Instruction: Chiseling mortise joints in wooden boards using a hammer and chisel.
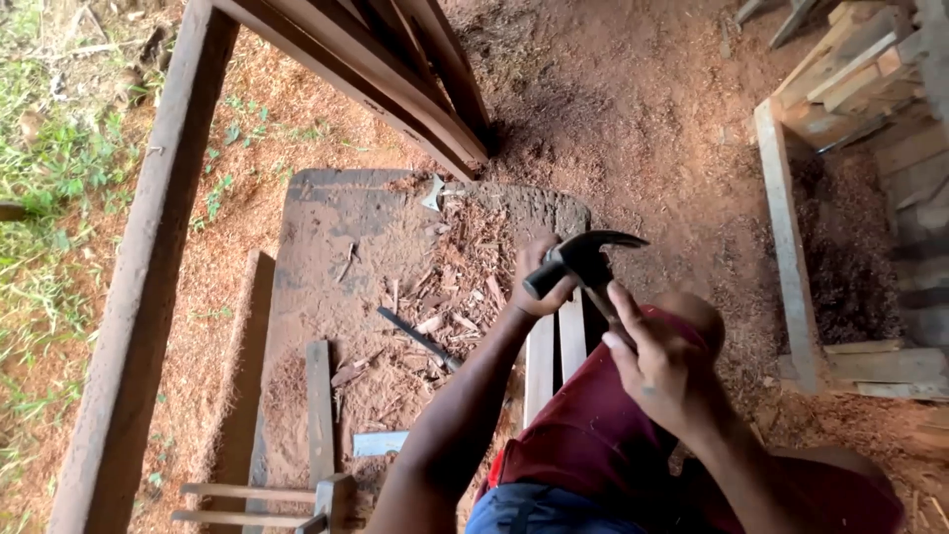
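Hammer (585, 259) clasped by both hands' closed grip.

Claw hammer (583, 262): being held by both hands over the lap. Left hand (539, 282) is gripping the head end; right hand (660, 366) is closing round the handle. Pale planks (556, 356): lying under the hammer, beside the red shorts (593, 435). Workboard (346, 277): lying on the sawdust-covered ground, carrying wood chips (455, 287) and a dark chisel-like tool (415, 336). Stacked timber (860, 69): sitting at upper right.
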